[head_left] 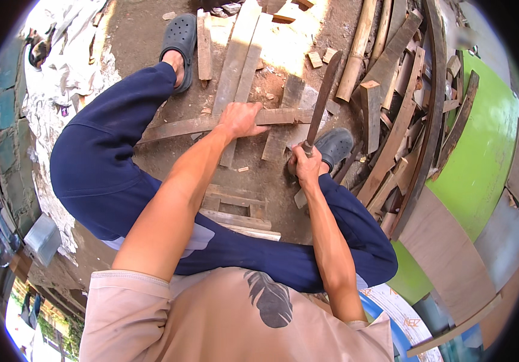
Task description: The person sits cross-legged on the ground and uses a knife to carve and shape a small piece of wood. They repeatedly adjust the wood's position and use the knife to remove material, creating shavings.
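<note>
My left hand (241,120) is wrapped over a long wooden strip (181,127) that lies crosswise between my feet. Under the strip run two longer boards (235,66) and a short dark plank (283,114). In my right hand (306,163) is the handle of a machete (321,99), its long, rust-brown blade pointing up and away beside the strip's right end. The blade stands apart from my left hand.
Stacked timber and bent wooden strips (404,120) fill the right, beside a green panel (488,139). Grey clogs (179,45) are on my feet. Small wood offcuts (315,59) litter the dirt floor. A wooden frame piece (235,202) lies close to me. Left stands a block wall (9,145).
</note>
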